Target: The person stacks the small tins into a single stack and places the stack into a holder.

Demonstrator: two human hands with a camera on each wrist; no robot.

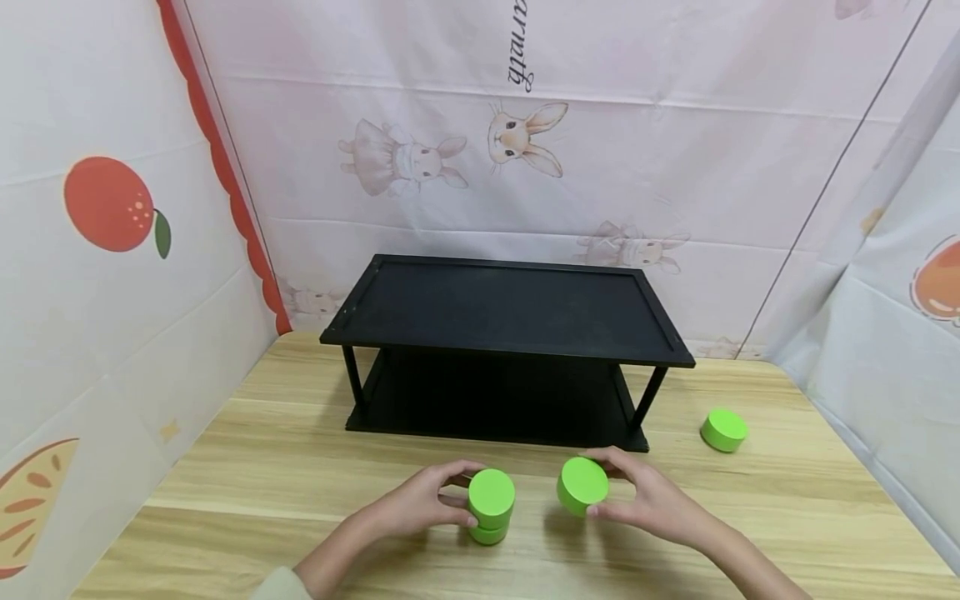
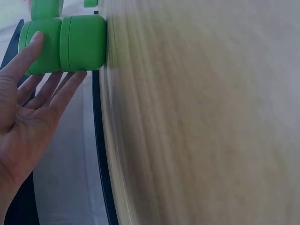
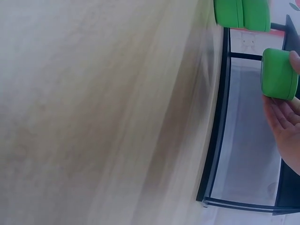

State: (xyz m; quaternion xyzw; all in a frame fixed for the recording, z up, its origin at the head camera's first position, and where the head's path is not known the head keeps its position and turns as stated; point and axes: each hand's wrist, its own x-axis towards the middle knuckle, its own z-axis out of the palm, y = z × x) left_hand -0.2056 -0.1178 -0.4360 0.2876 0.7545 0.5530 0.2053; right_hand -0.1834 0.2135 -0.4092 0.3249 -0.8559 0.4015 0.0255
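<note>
Hands (image 1: 420, 502) curve inward; fingers (image 2: 69, 90) pinch green cylinders (image 1: 492, 497).

Two bare hands can be seen: a left hand (image 1: 420, 500) and a right hand (image 1: 648, 502). On each one, a thumb (image 2: 23, 59) and slim fingers (image 2: 70, 89) with round tips are shown. Soft lines can be seen on the left palm (image 2: 28, 129). A bit of pale sleeve (image 1: 281, 586), light cream or beige, is worn on the left arm (image 1: 333, 547). Only its end is shown, and the rest is cut off by the bottom edge. From the sleeve to the hand, the arm is left bare. The right arm (image 1: 746, 560) is seen bare down to the bottom edge too.
</note>
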